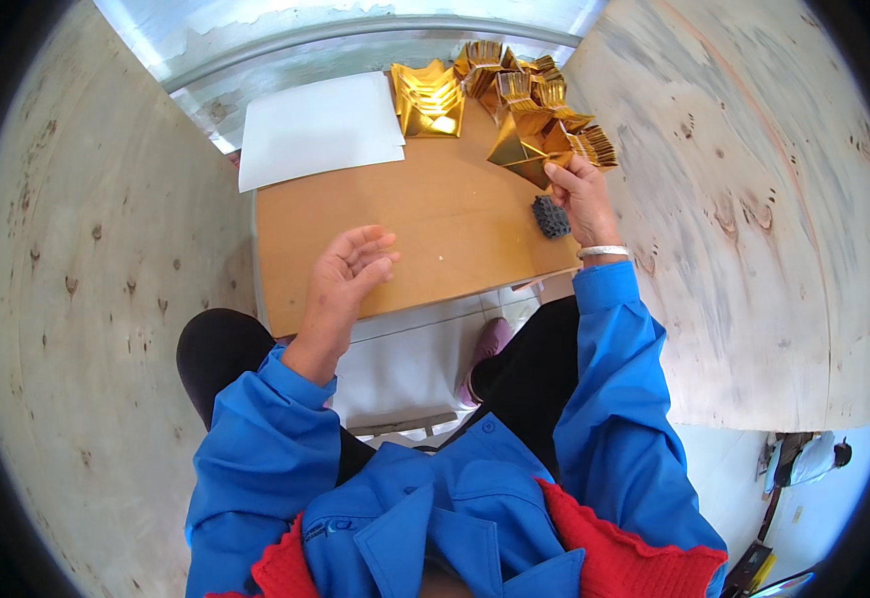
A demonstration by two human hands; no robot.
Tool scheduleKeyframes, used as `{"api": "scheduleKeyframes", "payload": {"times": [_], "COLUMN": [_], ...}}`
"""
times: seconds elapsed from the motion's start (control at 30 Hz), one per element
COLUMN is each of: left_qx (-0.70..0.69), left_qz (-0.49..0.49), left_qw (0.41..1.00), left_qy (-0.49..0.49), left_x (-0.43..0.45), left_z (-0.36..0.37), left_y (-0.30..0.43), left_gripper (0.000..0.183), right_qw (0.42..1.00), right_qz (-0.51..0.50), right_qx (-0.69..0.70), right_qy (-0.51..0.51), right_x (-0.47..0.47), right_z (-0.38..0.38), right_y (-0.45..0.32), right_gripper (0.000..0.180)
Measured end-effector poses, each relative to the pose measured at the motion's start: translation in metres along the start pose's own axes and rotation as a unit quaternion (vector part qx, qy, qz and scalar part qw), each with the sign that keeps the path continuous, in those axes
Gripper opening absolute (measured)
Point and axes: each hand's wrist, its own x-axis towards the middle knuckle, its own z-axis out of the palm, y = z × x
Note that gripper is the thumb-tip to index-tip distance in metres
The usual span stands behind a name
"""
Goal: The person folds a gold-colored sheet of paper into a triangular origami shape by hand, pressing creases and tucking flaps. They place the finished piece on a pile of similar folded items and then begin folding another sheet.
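My right hand (583, 190) pinches the corner of a folded gold foil paper piece (519, 155) at the right of the small wooden table (435, 202). Beside and behind it lie bundles of folded gold paper (517, 90), some banded. A dark grey, bumpy object (551, 217) sits just below that hand; its kind is unclear. My left hand (356, 261) hovers over the table's near left part, palm inward, fingers curled and apart, holding nothing. A stack of overlapping gold folded pieces (429, 101) lies at the back, next to white sheets (323, 127).
Wooden panels stand left (113, 261) and right (749, 224) of the table. Behind its far edge runs a grey pipe or rail (375, 34) along a worn wall. My knees are at the near edge. Another person (812, 457) is far off at the lower right.
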Motion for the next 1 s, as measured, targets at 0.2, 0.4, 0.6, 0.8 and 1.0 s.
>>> {"api": "scheduleKeyframes", "payload": {"times": [0.2, 0.4, 0.6, 0.8, 1.0], "left_qx": [-0.014, -0.031, -0.032, -0.046, -0.057], "left_qz": [-0.022, -0.036, -0.057, -0.071, -0.082], "left_qw": [0.999, 0.999, 0.997, 0.996, 0.995], "left_qy": [0.021, 0.017, 0.028, 0.027, 0.022], "left_x": [-0.003, 0.002, 0.002, 0.001, -0.001], "left_z": [0.001, -0.002, -0.007, -0.01, -0.012], "left_y": [-0.002, -0.005, -0.002, 0.001, 0.001], "left_gripper": [0.038, 0.036, 0.036, 0.035, 0.035], "right_qw": [0.998, 0.997, 0.994, 0.998, 0.997], "right_qz": [0.034, 0.001, -0.024, -0.058, -0.048], "right_qx": [0.009, -0.037, -0.069, -0.018, 0.056], "right_qy": [-0.06, -0.068, -0.076, 0.001, 0.005], "right_x": [0.024, 0.07, 0.11, 0.123, 0.126], "right_z": [0.027, 0.071, 0.089, 0.097, 0.097], "right_y": [0.022, 0.028, 0.045, 0.054, 0.062], "right_gripper": [0.024, 0.023, 0.019, 0.012, 0.022]}}
